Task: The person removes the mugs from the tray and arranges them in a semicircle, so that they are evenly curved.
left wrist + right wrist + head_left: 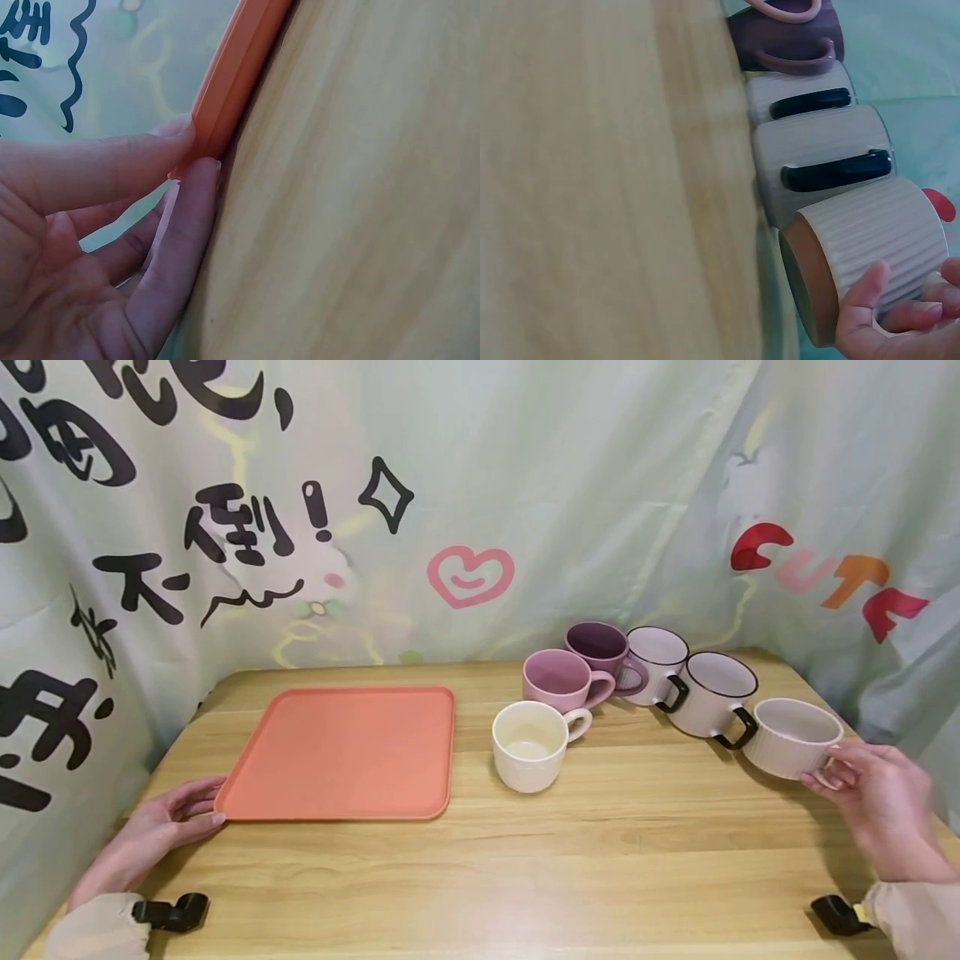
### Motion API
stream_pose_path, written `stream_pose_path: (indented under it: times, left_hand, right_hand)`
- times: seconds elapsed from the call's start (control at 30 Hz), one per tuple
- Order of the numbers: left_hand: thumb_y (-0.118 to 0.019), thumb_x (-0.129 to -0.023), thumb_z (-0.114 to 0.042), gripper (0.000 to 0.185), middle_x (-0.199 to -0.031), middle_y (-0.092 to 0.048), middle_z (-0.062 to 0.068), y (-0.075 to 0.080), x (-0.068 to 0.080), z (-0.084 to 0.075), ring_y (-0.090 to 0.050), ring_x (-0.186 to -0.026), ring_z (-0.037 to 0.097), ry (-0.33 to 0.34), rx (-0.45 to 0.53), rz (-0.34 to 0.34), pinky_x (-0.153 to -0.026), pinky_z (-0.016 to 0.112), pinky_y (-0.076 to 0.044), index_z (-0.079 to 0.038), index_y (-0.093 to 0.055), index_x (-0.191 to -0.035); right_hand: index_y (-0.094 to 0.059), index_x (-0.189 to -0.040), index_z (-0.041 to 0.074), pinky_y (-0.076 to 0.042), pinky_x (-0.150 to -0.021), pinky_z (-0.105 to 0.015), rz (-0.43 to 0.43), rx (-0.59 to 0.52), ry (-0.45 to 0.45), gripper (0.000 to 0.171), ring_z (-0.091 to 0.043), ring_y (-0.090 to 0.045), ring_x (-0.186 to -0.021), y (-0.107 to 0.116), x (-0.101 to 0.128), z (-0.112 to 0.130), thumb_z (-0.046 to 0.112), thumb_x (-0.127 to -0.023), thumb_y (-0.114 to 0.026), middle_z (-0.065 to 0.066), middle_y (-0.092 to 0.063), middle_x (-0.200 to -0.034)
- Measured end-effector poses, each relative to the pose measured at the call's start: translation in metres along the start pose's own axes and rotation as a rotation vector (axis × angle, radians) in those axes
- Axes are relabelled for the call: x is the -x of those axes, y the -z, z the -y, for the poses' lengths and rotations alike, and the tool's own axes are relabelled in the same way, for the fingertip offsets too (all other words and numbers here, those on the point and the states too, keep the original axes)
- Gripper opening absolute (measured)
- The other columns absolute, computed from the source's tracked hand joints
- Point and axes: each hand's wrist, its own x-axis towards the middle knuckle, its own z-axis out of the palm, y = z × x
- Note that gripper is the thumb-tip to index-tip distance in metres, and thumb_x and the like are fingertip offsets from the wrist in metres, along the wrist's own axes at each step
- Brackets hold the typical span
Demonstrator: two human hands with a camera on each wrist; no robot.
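At the near left corner of an orange tray (345, 752), my left hand (168, 817) pinches the edge. The left wrist view shows the thumb over the tray's rim (232, 82) and the fingers beneath it. On the far right, my right hand (885, 797) grips the handle of a ribbed off-white mug (787, 747). Seen from the right wrist, the ribbed mug (885, 247) shows its brown base band and part of its underside. Just left of it stands a white mug with a black handle (708, 697).
A second black-handled white mug (654, 660), a dark purple mug (600, 647) and a pink mug (558, 681) stand along the back. Nearer the front is a cream mug (528, 756). A printed curtain (600, 485) hangs behind the wooden table (525, 877).
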Motion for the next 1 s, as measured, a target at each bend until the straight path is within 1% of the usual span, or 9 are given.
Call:
stream_pose_path:
  times: [0.1,0.3,0.43,0.57,0.67,0.77,0.87,0.93,1.0]
  left_hand:
    - [-0.071,-0.097,-0.014,0.071,-0.122,-0.065,-0.001,-0.001,0.001,0.001,-0.06,-0.097,-0.006,0.006,0.015,-0.001,-0.078,0.016,-0.051,0.017,-0.032,-0.148]
    - [-0.07,-0.098,-0.014,0.072,-0.126,-0.065,0.01,0.001,0.002,0.002,-0.06,-0.097,-0.008,0.018,0.007,-0.003,-0.078,0.015,-0.051,0.017,-0.031,-0.148]
    - [-0.07,-0.098,-0.015,0.072,-0.128,-0.064,0.015,0.003,0.003,0.001,-0.06,-0.098,-0.006,0.023,0.002,0.002,-0.079,0.015,-0.051,0.017,-0.03,-0.149]
    - [-0.07,-0.098,-0.015,0.073,-0.128,-0.064,0.013,0.003,0.004,0.003,-0.06,-0.098,-0.006,0.022,0.002,-0.001,-0.079,0.015,-0.051,0.017,-0.03,-0.149]
    - [-0.071,-0.097,-0.015,0.072,-0.126,-0.065,0.006,0.0,0.005,0.004,-0.061,-0.099,-0.004,0.011,0.005,-0.005,-0.079,0.016,-0.052,0.017,-0.032,-0.148]
    - [-0.071,-0.097,-0.016,0.071,-0.129,-0.063,0.012,-0.002,0.005,0.005,-0.06,-0.098,-0.005,0.013,0.005,-0.003,-0.078,0.017,-0.052,0.017,-0.033,-0.147]
    - [-0.07,-0.098,-0.016,0.071,-0.135,-0.057,0.026,-0.003,0.004,0.004,-0.059,-0.098,-0.007,0.019,-0.003,-0.003,-0.078,0.017,-0.052,0.017,-0.033,-0.148]
    - [-0.07,-0.098,-0.016,0.071,-0.136,-0.056,0.028,-0.003,0.003,0.004,-0.059,-0.098,-0.007,0.022,-0.007,-0.005,-0.078,0.017,-0.052,0.017,-0.033,-0.148]
    - [-0.071,-0.097,-0.015,0.071,-0.136,-0.056,0.028,-0.004,0.003,0.004,-0.059,-0.098,-0.006,0.018,-0.007,-0.007,-0.078,0.017,-0.052,0.017,-0.033,-0.148]
  right_hand:
    - [-0.06,-0.068,-0.005,-0.058,-0.058,-0.037,-0.008,0.018,-0.008,0.04,-0.023,-0.042,-0.049,-0.001,0.0,-0.003,-0.015,-0.101,-0.04,-0.011,-0.045,-0.056]
    - [-0.064,-0.08,-0.003,-0.062,-0.063,-0.041,-0.015,0.091,-0.07,0.032,-0.023,-0.064,-0.062,0.003,0.007,-0.007,-0.013,-0.102,-0.042,-0.012,-0.06,-0.067]
    - [-0.067,-0.09,0.003,-0.061,-0.066,-0.033,0.07,0.39,-0.113,0.027,-0.015,-0.07,-0.075,0.005,0.011,-0.006,-0.007,-0.104,-0.046,-0.006,-0.071,-0.078]
    - [-0.05,-0.103,-0.003,-0.056,-0.065,-0.02,0.108,0.706,-0.125,0.002,-0.005,-0.07,-0.079,-0.003,0.009,-0.006,-0.004,-0.103,-0.05,0.004,-0.076,-0.084]
    - [-0.036,-0.103,-0.008,-0.055,-0.063,-0.019,0.125,0.815,-0.113,0.012,-0.003,-0.069,-0.075,-0.009,0.008,-0.007,-0.012,-0.099,-0.047,0.005,-0.075,-0.08]
    - [-0.034,-0.099,-0.011,-0.055,-0.06,-0.019,0.136,0.927,-0.074,0.015,-0.001,-0.068,-0.071,-0.011,0.008,-0.009,-0.014,-0.097,-0.049,0.008,-0.073,-0.075]
    - [-0.036,-0.098,-0.01,-0.055,-0.06,-0.017,0.145,1.088,-0.035,0.019,0.001,-0.067,-0.07,-0.012,0.009,-0.009,-0.008,-0.098,-0.055,0.012,-0.071,-0.074]
    - [-0.038,-0.097,-0.009,-0.054,-0.061,-0.017,0.158,1.17,-0.024,0.02,0.002,-0.066,-0.07,-0.013,0.01,-0.009,-0.006,-0.099,-0.057,0.014,-0.07,-0.075]
    - [-0.039,-0.097,-0.008,-0.054,-0.062,-0.017,0.184,1.173,-0.022,0.018,0.001,-0.067,-0.072,-0.012,0.01,-0.007,-0.007,-0.099,-0.057,0.012,-0.072,-0.077]
